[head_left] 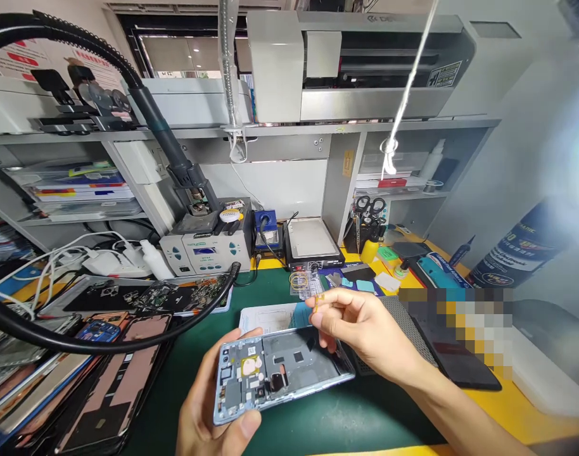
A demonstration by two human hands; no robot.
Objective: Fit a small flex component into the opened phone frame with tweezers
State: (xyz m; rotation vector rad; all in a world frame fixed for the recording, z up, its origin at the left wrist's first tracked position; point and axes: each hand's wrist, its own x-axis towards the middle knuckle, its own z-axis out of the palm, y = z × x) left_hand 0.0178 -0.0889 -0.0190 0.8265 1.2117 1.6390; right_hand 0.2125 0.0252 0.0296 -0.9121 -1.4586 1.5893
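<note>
My left hand (pixel 218 405) grips the left end of an opened phone frame (pixel 289 370), thumb on the near edge and fingers behind. The frame is tilted above the green mat, its inside facing me, with grey plates and a yellow-edged white patch at the left. Over the frame's right end, my right hand (pixel 353 323) pinches a small yellow strip (pixel 319 301) between thumb and index finger. Its other fingers curl close above the frame; whether they touch it cannot be made out.
A stack of phone parts (pixel 113 380) lies at the left, below a black hose (pixel 128 345). Behind stand a grey rework station (pixel 206 253) and a flat heating plate (pixel 313 244). At the right are a dark phone screen (pixel 453 351) and a large spray can (pixel 517 244).
</note>
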